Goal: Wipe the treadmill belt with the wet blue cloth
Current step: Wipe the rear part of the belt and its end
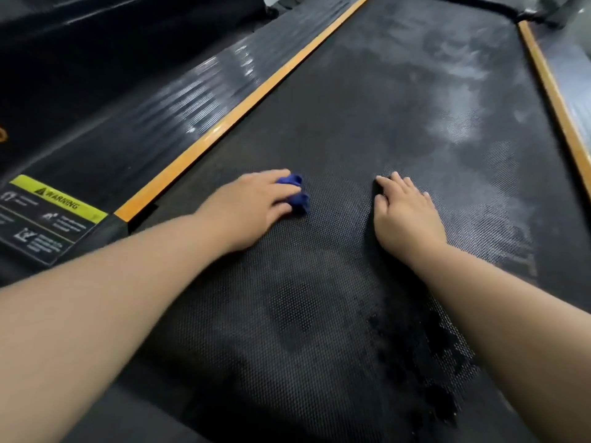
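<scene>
The black textured treadmill belt (pixel 367 129) fills the middle of the view, with pale dusty smears on its far right part and dark wet patches near me. My left hand (pixel 252 206) grips a bunched blue cloth (pixel 299 195) and holds it down on the belt left of centre; only the cloth's front folds show past my fingers. To the right of it, my right hand (pixel 404 212) rests flat on the belt, fingers straight and slightly spread, holding nothing.
Orange strips (pixel 243 107) border the belt on both sides, the right one (pixel 553 97) running along the far edge. A ribbed black side rail (pixel 153 123) lies to the left, carrying a yellow warning label (pixel 56 199) at its near end.
</scene>
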The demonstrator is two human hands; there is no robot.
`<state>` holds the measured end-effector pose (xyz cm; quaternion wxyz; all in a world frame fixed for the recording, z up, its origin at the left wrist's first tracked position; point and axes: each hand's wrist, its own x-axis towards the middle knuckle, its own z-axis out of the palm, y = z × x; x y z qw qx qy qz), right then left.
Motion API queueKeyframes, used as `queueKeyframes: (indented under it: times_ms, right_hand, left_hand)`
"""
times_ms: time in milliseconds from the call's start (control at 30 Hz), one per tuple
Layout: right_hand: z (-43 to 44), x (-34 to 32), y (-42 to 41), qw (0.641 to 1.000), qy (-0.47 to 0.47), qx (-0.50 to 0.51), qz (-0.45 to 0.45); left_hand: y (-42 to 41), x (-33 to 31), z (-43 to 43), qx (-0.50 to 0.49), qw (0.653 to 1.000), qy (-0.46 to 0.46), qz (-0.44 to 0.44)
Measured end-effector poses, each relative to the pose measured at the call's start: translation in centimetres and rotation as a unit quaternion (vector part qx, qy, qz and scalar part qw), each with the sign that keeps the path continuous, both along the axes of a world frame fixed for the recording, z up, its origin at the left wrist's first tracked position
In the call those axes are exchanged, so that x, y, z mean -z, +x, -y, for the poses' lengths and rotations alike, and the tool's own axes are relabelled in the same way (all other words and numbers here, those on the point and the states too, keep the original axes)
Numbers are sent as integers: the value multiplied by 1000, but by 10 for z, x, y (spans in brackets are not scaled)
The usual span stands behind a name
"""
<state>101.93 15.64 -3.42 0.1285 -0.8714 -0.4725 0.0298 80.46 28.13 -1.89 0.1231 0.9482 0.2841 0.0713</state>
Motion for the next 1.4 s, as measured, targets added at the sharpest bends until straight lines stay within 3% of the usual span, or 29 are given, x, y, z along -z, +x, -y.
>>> queueKeyframes:
  times_ms: [67, 133, 300, 367, 433, 533, 600, 767, 900, 967, 1067, 1167, 1267, 1333, 1400]
  right_hand:
    - [0, 1, -1, 1000, 4, 0, 3]
    - [1, 1, 0, 1000, 9, 6, 4]
    - [1, 0, -2, 1000, 15, 6, 5]
    - [2, -1, -2, 1000, 10, 3, 3]
    - [2, -2, -2, 1000, 10, -2, 0]
    - [4, -2, -3, 1000, 14, -3, 1]
    - [3, -1, -2, 1000, 15, 0, 3]
    - [2, 1, 0, 1000, 19, -3, -6]
    - [-3, -19, -9, 984, 97, 41, -143]
    - [-17, -31, -40, 970, 135, -25, -198]
    - [-36, -29, -101, 979, 46, -149, -133]
    - [-32, -20, -136, 974, 60, -211, -48]
    - [-37, -20, -129, 954, 59, -294, -14]
    - [-59, -15, -109, 960, 52, -275, 0]
    - [-82, -17, -91, 984, 50, -167, -46]
  left_hand:
    - [-10, 2, -21, -107, 994, 13, -6]
    - [6, 1, -14, -150, 988, 33, 6]
    - [55, 0, 56, 73, 997, 37, -3]
    - [45, -5, 35, 103, 995, 8, -4]
    - [25, -7, -2, 46, 999, -3, -26]
    - [-2, -9, -40, -131, 989, 10, -61]
    - [10, -9, -26, -159, 986, 18, -38]
    - [59, -7, 43, 16, 1000, -11, 16]
    - [30, -24, 15, 27, 987, -149, 44]
    - [3, -22, -15, -43, 994, -93, 32]
    - [-35, -16, -52, -193, 978, 25, -80]
    - [-66, -15, -70, -279, 953, 36, -116]
    - [-85, -17, -74, -264, 957, 29, -117]
    - [-89, -15, -72, -238, 961, 39, -132]
    - [-90, -12, -70, -233, 961, 54, -139]
